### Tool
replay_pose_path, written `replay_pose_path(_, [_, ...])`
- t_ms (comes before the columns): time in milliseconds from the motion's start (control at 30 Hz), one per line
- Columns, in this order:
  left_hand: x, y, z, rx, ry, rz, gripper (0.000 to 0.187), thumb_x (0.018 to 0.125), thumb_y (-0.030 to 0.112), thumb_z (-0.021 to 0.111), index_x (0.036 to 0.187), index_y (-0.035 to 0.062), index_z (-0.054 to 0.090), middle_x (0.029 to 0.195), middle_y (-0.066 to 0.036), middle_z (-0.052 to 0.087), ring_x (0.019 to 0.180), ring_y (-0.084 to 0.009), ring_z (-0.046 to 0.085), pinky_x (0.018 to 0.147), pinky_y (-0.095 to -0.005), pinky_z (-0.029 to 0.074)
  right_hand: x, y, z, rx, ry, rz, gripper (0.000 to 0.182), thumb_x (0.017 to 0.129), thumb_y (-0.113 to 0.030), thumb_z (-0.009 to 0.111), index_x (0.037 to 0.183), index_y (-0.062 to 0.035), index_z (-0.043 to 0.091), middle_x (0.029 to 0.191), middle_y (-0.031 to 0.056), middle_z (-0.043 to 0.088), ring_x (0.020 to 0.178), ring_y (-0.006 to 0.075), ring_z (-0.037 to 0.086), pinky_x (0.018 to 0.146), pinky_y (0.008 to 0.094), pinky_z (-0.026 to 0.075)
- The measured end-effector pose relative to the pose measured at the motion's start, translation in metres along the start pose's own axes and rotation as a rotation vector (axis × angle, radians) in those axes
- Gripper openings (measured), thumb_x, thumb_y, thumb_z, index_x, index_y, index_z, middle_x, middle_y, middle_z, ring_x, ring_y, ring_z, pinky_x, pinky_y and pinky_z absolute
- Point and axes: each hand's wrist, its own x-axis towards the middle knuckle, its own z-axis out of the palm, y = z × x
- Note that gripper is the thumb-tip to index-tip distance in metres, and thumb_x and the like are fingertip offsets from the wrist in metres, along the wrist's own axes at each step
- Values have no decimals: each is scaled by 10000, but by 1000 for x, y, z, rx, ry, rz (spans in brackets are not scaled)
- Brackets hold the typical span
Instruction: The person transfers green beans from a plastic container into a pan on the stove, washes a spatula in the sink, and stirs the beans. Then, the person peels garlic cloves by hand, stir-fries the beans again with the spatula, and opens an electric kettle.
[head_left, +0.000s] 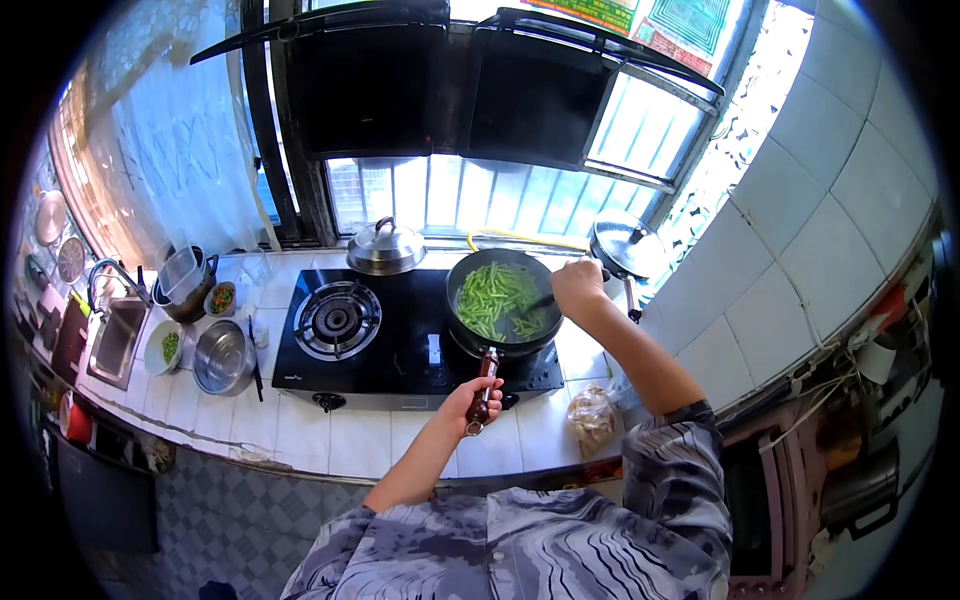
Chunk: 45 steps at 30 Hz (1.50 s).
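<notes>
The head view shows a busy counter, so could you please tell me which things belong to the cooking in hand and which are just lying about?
In use:
pan, its handle in the left hand
dark stirring tool, in the right hand
green vegetable strips
stove

Seemingly just lying about now:
domed metal lid
metal bowl
plastic bag
lidded pan
</notes>
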Motion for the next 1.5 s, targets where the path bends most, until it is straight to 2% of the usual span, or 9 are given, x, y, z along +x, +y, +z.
replay_pose_path(133, [2, -1, -1, -24, 5, -4, 154, 816, 161, 528, 907, 45, 482, 659, -52, 489, 520, -124, 469, 412, -217, 395, 7, -9, 17, -94, -130, -59, 196, 720, -173, 589, 888, -89, 644, 819, 61, 611, 750, 215, 576, 530, 353, 402])
replay_pose_path(333, [-1, -2, 0, -11, 13, 7, 152, 820, 162, 520, 909, 45, 480, 668, -52, 491, 517, -129, 472, 415, -223, 415, 20, -28, 57, -60, 115, 23, 191, 772, -165, 520, 889, -106, 658, 872, 53, 641, 815, 220, 611, 611, 385, 468])
replay_pose_path(600, [-1, -2, 2, 14, 17, 15, 168, 831, 180, 512, 914, 42, 464, 679, -48, 483, 497, -121, 456, 407, -219, 418, 41, -1, 52, 149, -215, 154, 245, 758, -183, 525, 955, -97, 643, 993, 84, 621, 914, 231, 600, 727, 374, 484])
replay_pose_path(700, [1, -1, -3, 34, 0, 5, 209, 843, 191, 491, 990, 48, 458, 708, -43, 486, 533, -120, 470, 448, -230, 433, 61, -12, 92, 504, -89, 174, 274, 767, -244, 532, 929, -49, 635, 980, 143, 609, 949, 278, 572, 818, 334, 445])
replay_pose_path(933, [1, 0, -4, 59, -19, 12, 211, 846, 195, 490, 995, 49, 459, 713, -42, 488, 545, -122, 472, 460, -235, 438, 33, 18, 46, 470, 9, 13, 313, 753, -327, 556, 859, -46, 645, 895, 139, 628, 876, 275, 595, 751, 360, 464])
replay_pose_path(1133, [-2, -1, 2, 38, 23, 18, 166, 839, 179, 494, 933, 44, 473, 692, -48, 485, 516, -129, 465, 418, -226, 421, 86, 4, 92, 501, 119, 160, 224, 705, -157, 499, 820, -35, 647, 879, 148, 631, 863, 260, 604, 745, 364, 464])
replay_pose_path(1200, [-2, 0, 3, 45, 24, 21, 168, 839, 180, 495, 934, 43, 473, 693, -49, 484, 517, -128, 463, 420, -225, 419, 88, -4, 99, 470, 120, 119, 234, 693, -136, 503, 857, -81, 660, 864, 116, 637, 842, 263, 605, 731, 363, 464])
replay_pose_path(1300, [-1, 0, 0, 45, 19, 20, 170, 839, 182, 496, 936, 43, 473, 696, -49, 481, 518, -127, 458, 424, -224, 416, 77, -6, 94, 575, 64, -227, 357, 652, -97, 515, 944, -245, 655, 835, 47, 639, 787, 262, 596, 677, 343, 467])
replay_pose_path(1500, [-1, 0, 0, 29, 2, 4, 168, 834, 178, 505, 932, 44, 477, 695, -49, 480, 527, -126, 459, 429, -226, 415, 8, 28, 11, 263, -65, -335, 205, 684, -102, 545, 833, -177, 665, 785, 45, 638, 783, 219, 609, 635, 334, 468])
